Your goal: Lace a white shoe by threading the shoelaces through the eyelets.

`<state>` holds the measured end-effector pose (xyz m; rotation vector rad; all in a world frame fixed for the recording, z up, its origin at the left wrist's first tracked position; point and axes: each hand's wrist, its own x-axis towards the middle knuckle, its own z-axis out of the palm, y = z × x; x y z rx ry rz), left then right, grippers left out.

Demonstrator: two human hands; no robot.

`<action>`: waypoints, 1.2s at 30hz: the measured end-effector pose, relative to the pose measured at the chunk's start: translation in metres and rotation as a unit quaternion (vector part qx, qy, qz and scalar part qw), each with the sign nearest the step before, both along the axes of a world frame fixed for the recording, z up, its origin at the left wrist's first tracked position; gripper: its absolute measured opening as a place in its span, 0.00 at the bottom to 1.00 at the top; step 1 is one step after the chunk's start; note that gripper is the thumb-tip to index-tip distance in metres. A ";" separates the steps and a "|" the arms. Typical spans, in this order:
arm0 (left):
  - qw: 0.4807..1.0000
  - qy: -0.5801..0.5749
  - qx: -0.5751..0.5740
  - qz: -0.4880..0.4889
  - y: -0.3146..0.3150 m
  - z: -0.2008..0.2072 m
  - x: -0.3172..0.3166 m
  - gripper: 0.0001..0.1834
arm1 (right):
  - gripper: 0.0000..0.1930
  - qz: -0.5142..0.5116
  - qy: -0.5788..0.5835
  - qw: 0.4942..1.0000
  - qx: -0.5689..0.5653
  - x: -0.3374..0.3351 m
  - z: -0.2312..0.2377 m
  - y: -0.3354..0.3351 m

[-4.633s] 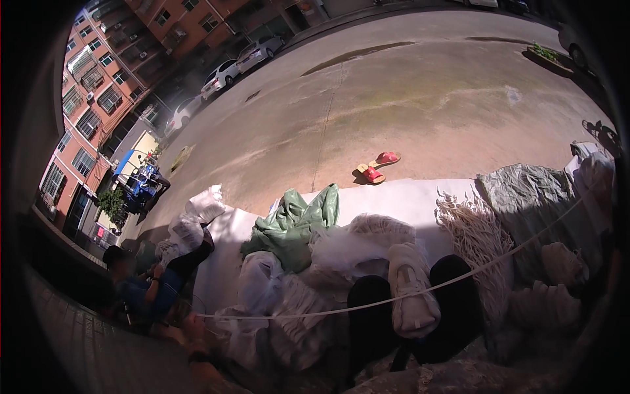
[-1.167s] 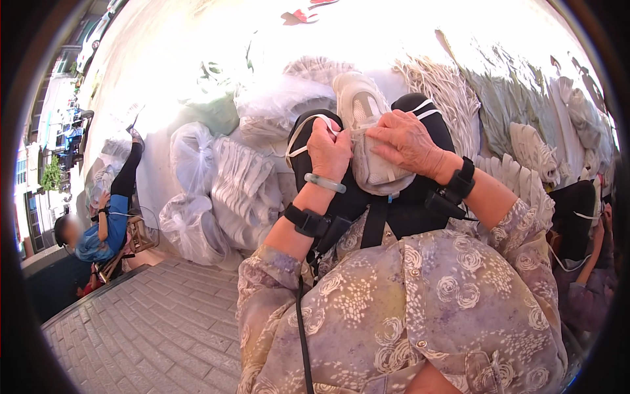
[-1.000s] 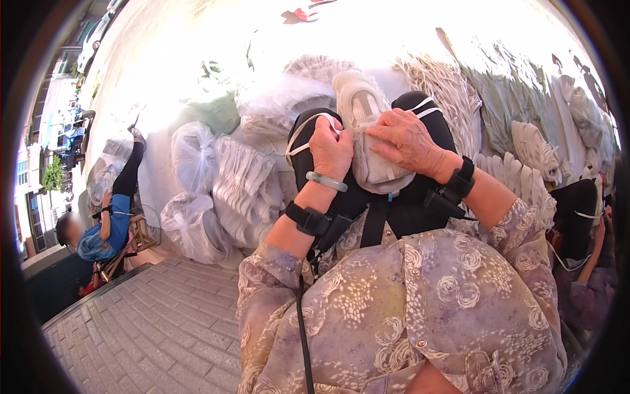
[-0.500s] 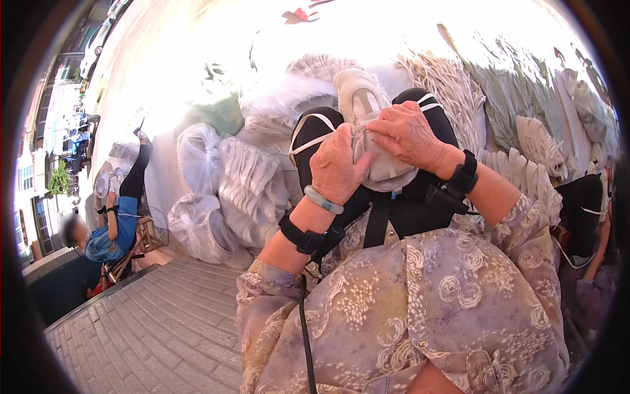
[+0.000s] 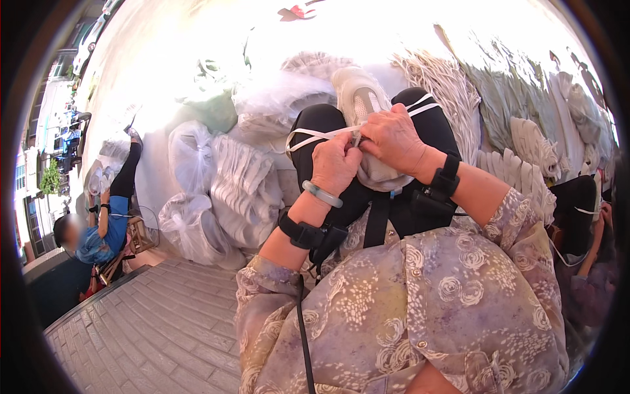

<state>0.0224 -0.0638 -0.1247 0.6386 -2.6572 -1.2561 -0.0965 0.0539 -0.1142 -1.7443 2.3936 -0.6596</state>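
A pale beige sneaker (image 5: 359,85) rests between my knees, its toe pointing away from me. White lace (image 5: 312,134) runs across my left knee to the shoe's eyelets, and another length (image 5: 423,106) crosses my right knee. My left hand (image 5: 335,163) is closed in a pinch on the lace at the shoe's left side. Its fingertips meet those of my right hand (image 5: 396,141), which is bent over the shoe's upper and also pinches lace there. Both hands hide the middle of the lacing.
Bundles of pale shoe parts in clear plastic bags (image 5: 246,177) lie to the left. A long pile of white laces (image 5: 440,92) and stacked pale pieces (image 5: 518,174) lie on the right. A person in blue (image 5: 105,236) sits far left; another person's arm (image 5: 594,243) shows at the right edge.
Both hands have drawn closer together, my left fingers curling from a flatter pose into a pinch by the eyelets. My right hand has shifted slightly left. The view has moved a little.
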 end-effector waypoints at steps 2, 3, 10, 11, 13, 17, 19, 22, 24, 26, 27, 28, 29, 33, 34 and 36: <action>1.000 0.008 0.023 -0.008 -0.004 -0.002 -0.001 0.13 | 0.04 0.005 0.003 1.000 -0.006 0.000 -0.003 -0.001; 0.999 0.014 0.047 -0.019 -0.005 -0.003 0.000 0.14 | 0.05 0.006 0.005 1.000 -0.012 0.000 -0.005 0.000; 0.995 0.088 0.045 -0.005 -0.003 -0.008 -0.002 0.16 | 0.03 0.137 0.154 0.971 -0.118 -0.009 -0.007 -0.006; 0.995 0.088 0.042 -0.004 0.000 -0.003 -0.002 0.16 | 0.03 0.137 0.155 0.971 -0.120 -0.009 -0.005 -0.004; 1.000 -0.003 -0.018 -0.013 0.006 0.005 -0.003 0.17 | 0.02 0.148 0.196 0.963 -0.112 -0.009 -0.001 0.002; 0.992 -0.009 -0.127 -0.010 0.014 0.004 0.002 0.18 | 0.05 0.085 0.143 0.977 -0.134 -0.010 0.027 0.059; 0.990 -0.022 -0.139 -0.018 0.017 0.009 0.004 0.18 | 0.07 -0.008 0.100 0.985 -0.139 -0.022 0.020 0.112; 0.988 0.011 -0.156 -0.014 0.020 0.003 0.003 0.15 | 0.07 -0.220 0.063 0.972 -0.046 -0.058 -0.013 0.219; 0.987 0.017 -0.158 -0.020 0.022 -0.001 0.000 0.15 | 0.08 -0.358 0.032 0.933 -0.020 -0.085 -0.054 0.309; 0.986 0.021 -0.163 -0.024 0.022 -0.001 -0.002 0.15 | 0.09 -0.427 0.030 0.904 0.002 -0.097 -0.086 0.378; 0.989 0.010 -0.148 -0.027 0.022 0.003 -0.002 0.15 | 0.10 -0.471 -0.013 0.879 0.068 -0.100 -0.095 0.401; 0.991 -0.002 -0.133 -0.029 0.022 0.006 -0.002 0.14 | 0.10 -0.511 -0.057 0.847 0.132 -0.101 -0.100 0.412; 0.990 -0.005 -0.135 -0.031 0.019 0.005 -0.001 0.14 | 0.10 -0.512 -0.060 0.847 0.132 -0.096 -0.098 0.401; 0.989 -0.009 -0.145 0.024 0.005 0.010 -0.002 0.11 | 0.09 -0.301 -0.064 0.941 0.143 -0.071 -0.073 0.314; 0.978 0.026 -0.203 0.036 -0.001 0.009 -0.004 0.12 | 0.08 -0.272 -0.081 0.941 0.184 -0.067 -0.055 0.285; 0.961 0.055 -0.270 0.025 -0.011 0.008 -0.011 0.15 | 0.08 -0.244 -0.039 0.961 0.126 -0.054 -0.027 0.238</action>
